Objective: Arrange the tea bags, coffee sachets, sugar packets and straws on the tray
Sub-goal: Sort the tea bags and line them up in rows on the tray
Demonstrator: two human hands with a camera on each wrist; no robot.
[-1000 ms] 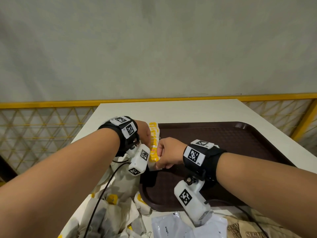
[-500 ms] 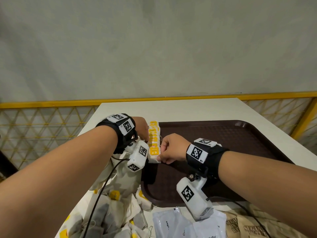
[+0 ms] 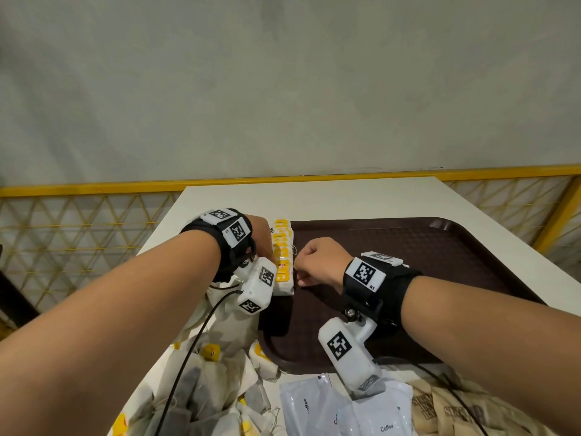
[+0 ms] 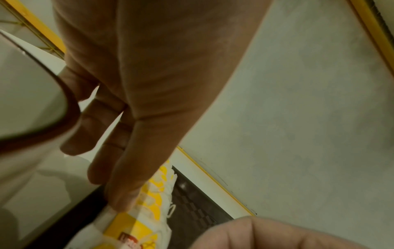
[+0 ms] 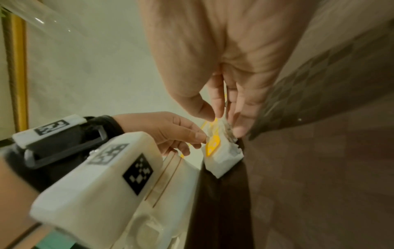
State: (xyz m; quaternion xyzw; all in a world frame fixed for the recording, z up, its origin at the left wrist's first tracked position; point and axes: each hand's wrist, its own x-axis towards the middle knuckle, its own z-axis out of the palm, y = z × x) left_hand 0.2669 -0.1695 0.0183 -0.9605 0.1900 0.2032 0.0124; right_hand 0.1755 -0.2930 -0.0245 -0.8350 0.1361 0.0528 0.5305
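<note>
A grey wall and a yellow mesh rail stand behind the white table (image 3: 314,196), and on it lies a brown tray (image 3: 440,253) that runs almost to the right edge. We have both hands at the tray's left edge, squaring up a row of tea bags (image 3: 283,256) stood on edge along the rim, yellow tags uppermost. Our left hand (image 3: 262,237) lies against the outer side of the row with its fingers straight, the tips touching the bags (the left wrist view shows this plainly). Our right hand (image 3: 317,261) is on the tray side, fingers curled; in the right wrist view its thumb and fingertips (image 5: 241,118) appear to pinch the top of the nearest bag, so we take it as gripping the row. As far as we can see, this row is the only thing on the tray, and the rest of its floor is bare. Much is left: a loose heap of tea bags (image 3: 204,379) lies at the table's near left corner, white coffee sachets (image 3: 345,410) lie along the near edge just off the tray, and brown packets (image 3: 446,410), which we judge to be the sugar, lie to their right. We see no straws in any view. We judge the task to be in its early part.
</note>
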